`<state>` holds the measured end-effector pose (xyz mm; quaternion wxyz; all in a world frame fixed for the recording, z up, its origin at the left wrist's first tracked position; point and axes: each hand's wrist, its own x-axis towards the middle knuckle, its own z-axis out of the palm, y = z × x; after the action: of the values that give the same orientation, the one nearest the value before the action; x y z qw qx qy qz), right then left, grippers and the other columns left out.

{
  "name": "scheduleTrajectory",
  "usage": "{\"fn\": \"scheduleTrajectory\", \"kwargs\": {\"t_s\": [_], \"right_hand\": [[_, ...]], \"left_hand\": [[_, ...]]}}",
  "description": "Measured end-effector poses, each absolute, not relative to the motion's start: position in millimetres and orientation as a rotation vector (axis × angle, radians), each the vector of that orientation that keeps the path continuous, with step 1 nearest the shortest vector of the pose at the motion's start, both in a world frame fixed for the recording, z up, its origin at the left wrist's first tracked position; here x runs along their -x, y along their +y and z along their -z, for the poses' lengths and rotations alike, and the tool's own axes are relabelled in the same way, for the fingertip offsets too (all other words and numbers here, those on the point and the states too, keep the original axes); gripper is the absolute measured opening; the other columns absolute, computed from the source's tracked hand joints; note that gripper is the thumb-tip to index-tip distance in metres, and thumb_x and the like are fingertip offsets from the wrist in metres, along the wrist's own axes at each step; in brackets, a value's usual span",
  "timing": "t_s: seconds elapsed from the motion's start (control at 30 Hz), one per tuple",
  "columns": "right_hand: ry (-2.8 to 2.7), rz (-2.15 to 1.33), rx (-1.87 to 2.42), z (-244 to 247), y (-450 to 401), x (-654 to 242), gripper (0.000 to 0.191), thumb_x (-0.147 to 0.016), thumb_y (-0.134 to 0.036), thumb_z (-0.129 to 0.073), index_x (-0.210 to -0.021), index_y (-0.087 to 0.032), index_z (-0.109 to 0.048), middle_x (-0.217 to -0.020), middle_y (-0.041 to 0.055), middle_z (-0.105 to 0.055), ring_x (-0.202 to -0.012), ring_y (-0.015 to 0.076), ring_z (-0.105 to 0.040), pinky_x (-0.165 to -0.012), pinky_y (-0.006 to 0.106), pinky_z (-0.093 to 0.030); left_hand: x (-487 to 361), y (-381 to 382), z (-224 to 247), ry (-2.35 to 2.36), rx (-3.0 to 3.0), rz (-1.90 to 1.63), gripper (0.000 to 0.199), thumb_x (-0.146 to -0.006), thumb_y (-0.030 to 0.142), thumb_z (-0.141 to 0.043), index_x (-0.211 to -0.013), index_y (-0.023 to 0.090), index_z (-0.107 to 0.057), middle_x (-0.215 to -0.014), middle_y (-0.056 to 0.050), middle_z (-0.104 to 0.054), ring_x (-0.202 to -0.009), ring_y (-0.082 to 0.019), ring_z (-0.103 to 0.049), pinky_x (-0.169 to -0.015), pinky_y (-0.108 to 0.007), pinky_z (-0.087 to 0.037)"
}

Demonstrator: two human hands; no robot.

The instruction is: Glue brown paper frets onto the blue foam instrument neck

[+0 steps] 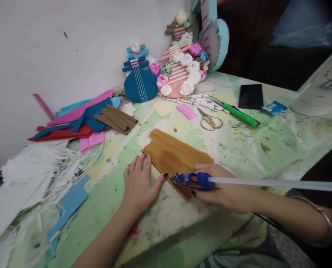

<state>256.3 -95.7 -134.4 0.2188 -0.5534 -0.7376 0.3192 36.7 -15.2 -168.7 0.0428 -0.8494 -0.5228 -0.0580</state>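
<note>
Paper [179, 149] lies on the desk [230, 149], in front of us. Our left hand [139, 186], fingers loosely spread, touches its edge; our right hand [224, 190] has fingers wrapped around the glue gun [203, 181]. Edge gluing seems in hand; the next move calls for steady guiding.

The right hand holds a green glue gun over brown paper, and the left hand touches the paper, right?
No, the head view shows a blue glue gun, not green; the right hand holds it over brown paper, which the left hand touches.
</note>
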Motion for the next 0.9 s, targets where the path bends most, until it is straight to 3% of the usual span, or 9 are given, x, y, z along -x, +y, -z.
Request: {"fn": "scheduleTrajectory", "kwargs": {"t_s": [0.63, 0.9], "right_hand": [[-2.018, -1.031, 1.359, 136.2, -137.9, -272.5, 0.011, -0.072, -0.010, -0.056, -0.068, -0.016, -0.047, -0.073, 0.0003, -0.049, -0.067, 0.0113, -0.046, -0.060, 0.023, -0.031], [-1.992, -0.991, 1.404, 141.8, -150.8, -272.9, 0.012, -0.071, -0.012, -0.054, -0.065, -0.016, -0.046, -0.072, 0.0006, -0.047, -0.064, 0.0115, -0.045, -0.058, 0.024, -0.031]], "left_hand": [[-40.1, -15.8, 170.3, -1.602, 2.602, 0.113, 0.098, -0.070, 0.076, -0.042, -0.137, 0.003, -0.037, -0.145, -0.022, -0.035, -0.131, -0.038, -0.030, -0.106, -0.051, -0.025], [-43.5, -18.4, 168.0, -1.601, 2.631, 0.111, 0.098, -0.070, 0.075, -0.041, -0.139, 0.005, -0.032, -0.145, -0.024, -0.033, -0.131, -0.041, -0.028, -0.104, -0.055, -0.023]]}}
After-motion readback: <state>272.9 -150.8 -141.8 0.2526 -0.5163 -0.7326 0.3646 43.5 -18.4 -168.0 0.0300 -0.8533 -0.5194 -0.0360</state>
